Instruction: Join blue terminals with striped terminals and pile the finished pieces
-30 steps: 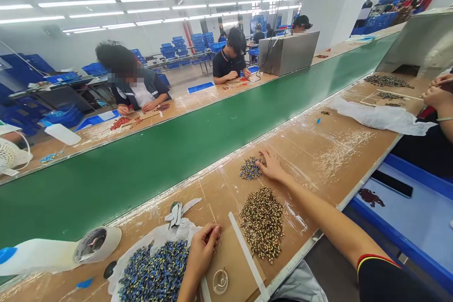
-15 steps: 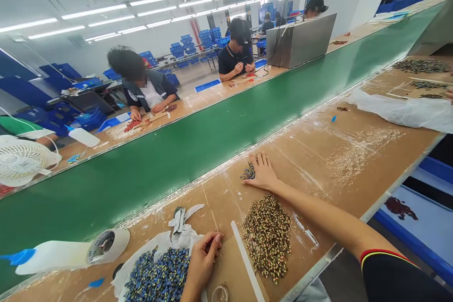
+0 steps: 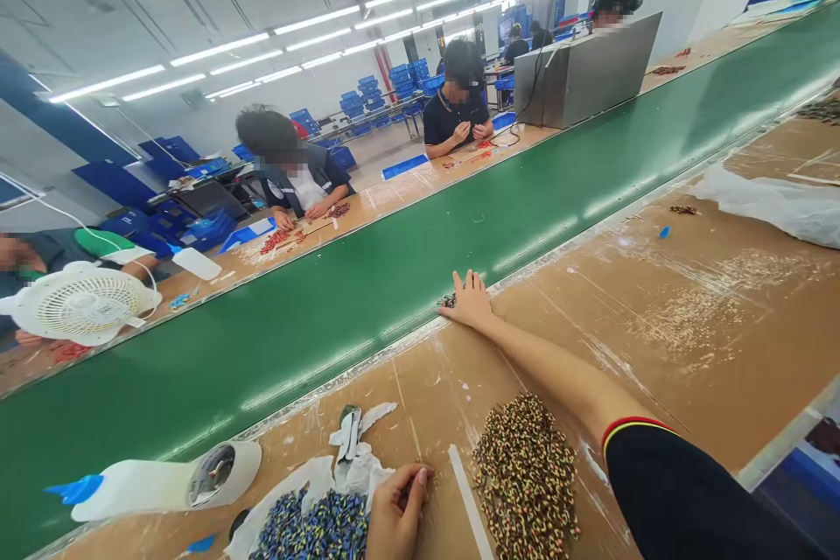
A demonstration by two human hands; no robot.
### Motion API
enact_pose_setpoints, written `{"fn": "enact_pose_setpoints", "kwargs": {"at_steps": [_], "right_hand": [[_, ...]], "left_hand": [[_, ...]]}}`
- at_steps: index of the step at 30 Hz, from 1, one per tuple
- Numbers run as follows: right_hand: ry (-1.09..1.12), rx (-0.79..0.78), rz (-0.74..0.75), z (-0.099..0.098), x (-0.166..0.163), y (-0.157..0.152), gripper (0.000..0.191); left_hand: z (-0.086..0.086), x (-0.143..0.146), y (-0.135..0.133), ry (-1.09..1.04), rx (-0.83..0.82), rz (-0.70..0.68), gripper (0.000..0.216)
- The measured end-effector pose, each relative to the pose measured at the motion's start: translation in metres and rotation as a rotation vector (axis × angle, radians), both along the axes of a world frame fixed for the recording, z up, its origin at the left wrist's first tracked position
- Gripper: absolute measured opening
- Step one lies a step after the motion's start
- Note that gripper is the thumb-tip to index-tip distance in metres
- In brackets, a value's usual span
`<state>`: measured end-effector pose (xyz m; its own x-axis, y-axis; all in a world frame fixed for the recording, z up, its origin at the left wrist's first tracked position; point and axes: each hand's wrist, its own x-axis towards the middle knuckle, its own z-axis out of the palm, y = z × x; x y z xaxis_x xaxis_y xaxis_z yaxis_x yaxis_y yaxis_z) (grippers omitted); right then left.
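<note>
My right hand lies palm down with its fingers spread, at the near edge of the green conveyor belt. Against its thumb side is a small heap of tiny dark parts, partly covered by the fingers. My left hand is curled in a pinch above the brown tabletop; whatever sits between its fingertips is hidden. Left of it, a pile of small blue and yellow parts rests on white plastic. A larger mound of yellow, red and black parts lies to its right, past a white strip.
A white bottle with a blue tip lies beside a tape roll at lower left. Crumpled white scraps are near the belt. Across it, people work beside a white fan and a metal box. A plastic sheet lies at right.
My right hand has pushed the small heap away from me, off the brown tabletop and onto the belt's near edge. The left hand keeps its pinch. The view has shifted slightly.
</note>
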<state>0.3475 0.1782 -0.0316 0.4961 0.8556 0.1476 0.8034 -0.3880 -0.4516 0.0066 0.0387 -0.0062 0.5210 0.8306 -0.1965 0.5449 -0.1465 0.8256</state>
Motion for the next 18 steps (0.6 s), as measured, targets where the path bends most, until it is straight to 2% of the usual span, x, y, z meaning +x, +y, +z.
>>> {"fn": "enact_pose_setpoints", "kwargs": {"at_steps": [5, 10, 14, 18], "right_hand": [[0.009, 0.014, -0.042, 0.007, 0.013, 0.04, 0.099], [-0.008, 0.028, -0.032, 0.012, 0.032, 0.046, 0.087], [-0.068, 0.031, -0.04, 0.008, 0.057, 0.016, 0.079], [-0.136, -0.01, -0.084, -0.002, 0.083, -0.043, 0.077]], "left_hand": [[-0.001, -0.001, -0.002, -0.019, 0.021, 0.037, 0.049], [-0.001, -0.002, -0.005, -0.015, 0.071, 0.01, 0.049], [-0.001, -0.002, -0.007, -0.023, 0.111, -0.016, 0.046], [0.001, -0.001, -0.008, -0.037, 0.229, -0.057, 0.046]]}}
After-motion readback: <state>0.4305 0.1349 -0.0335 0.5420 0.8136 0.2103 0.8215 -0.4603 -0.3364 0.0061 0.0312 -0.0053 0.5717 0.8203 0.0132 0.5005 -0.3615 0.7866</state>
